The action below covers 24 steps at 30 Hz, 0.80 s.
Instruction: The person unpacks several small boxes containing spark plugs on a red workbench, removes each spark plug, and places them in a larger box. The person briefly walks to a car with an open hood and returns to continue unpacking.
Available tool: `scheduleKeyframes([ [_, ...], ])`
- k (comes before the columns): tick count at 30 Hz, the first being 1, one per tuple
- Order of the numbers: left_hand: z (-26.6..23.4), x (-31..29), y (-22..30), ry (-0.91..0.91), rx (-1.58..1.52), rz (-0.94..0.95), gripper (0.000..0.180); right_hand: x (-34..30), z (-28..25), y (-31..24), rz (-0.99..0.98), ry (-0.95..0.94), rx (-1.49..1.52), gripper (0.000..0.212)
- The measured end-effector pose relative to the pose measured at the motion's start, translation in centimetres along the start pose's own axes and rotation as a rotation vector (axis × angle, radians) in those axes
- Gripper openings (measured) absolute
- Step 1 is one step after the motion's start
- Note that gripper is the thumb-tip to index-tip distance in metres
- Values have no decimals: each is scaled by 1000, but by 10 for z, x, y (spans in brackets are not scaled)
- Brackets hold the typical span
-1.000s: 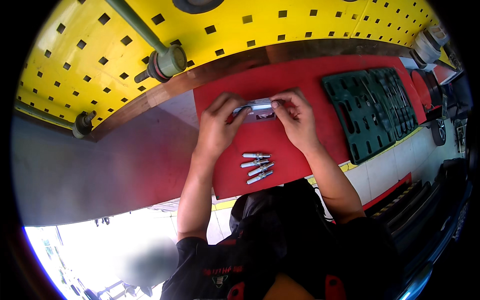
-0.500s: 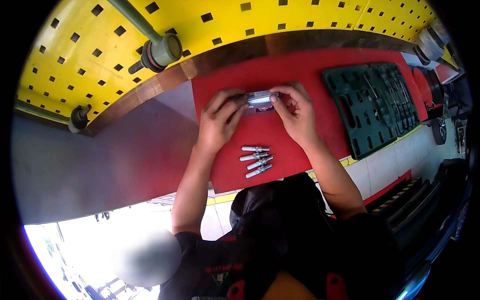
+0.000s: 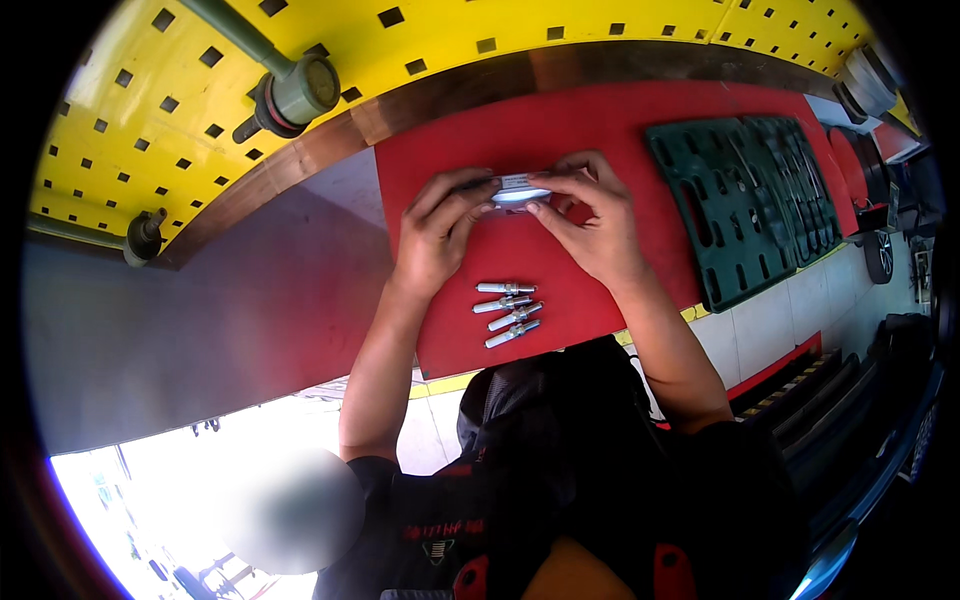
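Note:
Between my two hands, above the red mat [image 3: 570,130], is a small silvery-white box [image 3: 513,190] with a shiny face and printing along its top edge. My left hand [image 3: 436,222] pinches its left end, fingers folded over the top. My right hand [image 3: 597,218] grips the right end, with the thumb below and the index finger across the upper edge. Fingers hide both ends of the box. Nearer to me, several spark plugs [image 3: 511,312] lie roughly side by side on the mat, apart from both hands.
On the right of the mat lies an open dark green tool case [image 3: 735,215] holding a few metal tools. A yellow perforated panel [image 3: 450,25] rises behind the bench, with a large green-grey ball-jointed part [image 3: 305,90] at upper left. Grey bench surface [image 3: 200,300] extends left.
My right fingers have slid inward along the box, and its face has tilted so that less of it shows. The spark plugs lie in the same arrangement; the whole view has shifted slightly.

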State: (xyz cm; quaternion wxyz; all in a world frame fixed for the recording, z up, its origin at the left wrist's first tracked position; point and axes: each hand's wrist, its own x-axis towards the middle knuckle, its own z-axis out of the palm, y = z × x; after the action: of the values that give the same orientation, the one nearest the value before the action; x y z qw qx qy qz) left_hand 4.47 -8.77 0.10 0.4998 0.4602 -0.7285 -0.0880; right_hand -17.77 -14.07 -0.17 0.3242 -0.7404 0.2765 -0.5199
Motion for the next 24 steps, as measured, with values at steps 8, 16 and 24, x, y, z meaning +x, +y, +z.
scheduleKeyframes([
  [8,0,2,6,20,75,19,25,-2,7,-7,-60,28,-118,33],
  [16,-5,11,1,-93,-37,-170,17,-4,20,10,-70,75,-23,24],
  [24,11,11,-5,-53,109,81,10,-10,14,13,-54,76,21,27],
])
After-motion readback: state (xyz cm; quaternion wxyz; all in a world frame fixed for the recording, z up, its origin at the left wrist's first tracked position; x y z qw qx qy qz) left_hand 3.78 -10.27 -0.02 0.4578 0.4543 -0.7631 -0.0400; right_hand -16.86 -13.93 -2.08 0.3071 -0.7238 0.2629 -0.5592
